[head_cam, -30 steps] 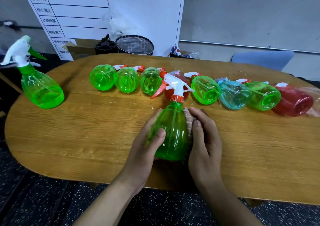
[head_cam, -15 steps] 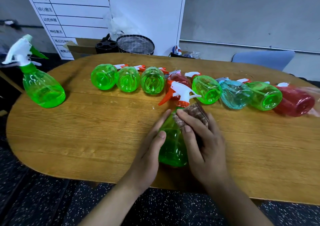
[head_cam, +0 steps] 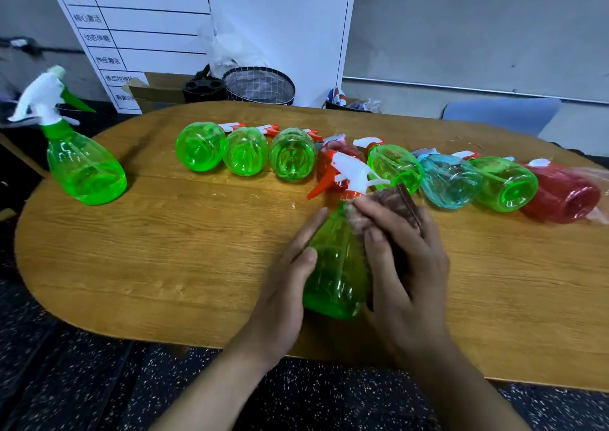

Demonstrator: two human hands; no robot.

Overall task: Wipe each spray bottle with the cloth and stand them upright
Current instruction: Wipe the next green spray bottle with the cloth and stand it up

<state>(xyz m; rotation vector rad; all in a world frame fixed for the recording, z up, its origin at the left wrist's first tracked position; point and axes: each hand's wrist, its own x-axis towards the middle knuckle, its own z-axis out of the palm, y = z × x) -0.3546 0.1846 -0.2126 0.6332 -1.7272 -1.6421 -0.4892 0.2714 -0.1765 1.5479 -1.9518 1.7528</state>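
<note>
A green spray bottle [head_cam: 336,265] with a white and orange trigger head stands near the table's front edge, tilted a little. My left hand [head_cam: 283,285] grips its left side, thumb on the front. My right hand [head_cam: 405,265] presses a brown cloth [head_cam: 400,204] against the bottle's right shoulder and neck. One green bottle [head_cam: 84,166] with a white and green head stands upright at the far left. Behind lies a row of several bottles on their sides: green [head_cam: 199,150], red [head_cam: 560,193], blue [head_cam: 448,180].
The oval wooden table [head_cam: 164,249] has its front edge close to my arms. Behind it are a wire basket [head_cam: 258,84], a cardboard box [head_cam: 155,91], a white board with a chart [head_cam: 141,18] and a blue chair back [head_cam: 501,114].
My right hand slid the cloth from the bottle's lower right side up to its shoulder and neck. The bottle's spray head turned slightly to the right. My left hand kept its grip.
</note>
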